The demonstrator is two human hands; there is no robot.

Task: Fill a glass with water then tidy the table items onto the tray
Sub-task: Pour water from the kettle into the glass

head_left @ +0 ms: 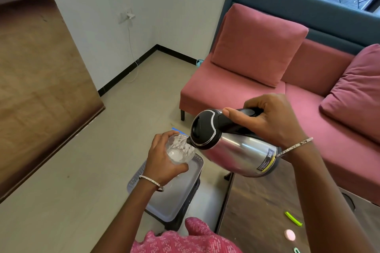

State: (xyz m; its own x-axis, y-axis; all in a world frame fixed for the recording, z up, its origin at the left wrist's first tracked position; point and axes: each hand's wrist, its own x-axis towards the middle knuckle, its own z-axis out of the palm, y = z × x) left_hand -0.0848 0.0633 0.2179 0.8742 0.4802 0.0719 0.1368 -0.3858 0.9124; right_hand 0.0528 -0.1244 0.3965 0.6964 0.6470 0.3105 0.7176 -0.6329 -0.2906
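- Dark worktop (257, 211) at near right carries a green clip (293, 219) and a small pink round piece (289, 235), both not yet tidied.
- Grey plastic tray (168, 203) sits on a black stool beside the worktop, under the pour, probably to catch drips.
- Left hand (164, 164) wraps round the patterned glass (181, 148), lifting it over the tray to the spout.
- Right hand (271, 121) clamps the steel kettle's (236, 150) black handle, tipping the spout onto the glass rim; filling seems underway.
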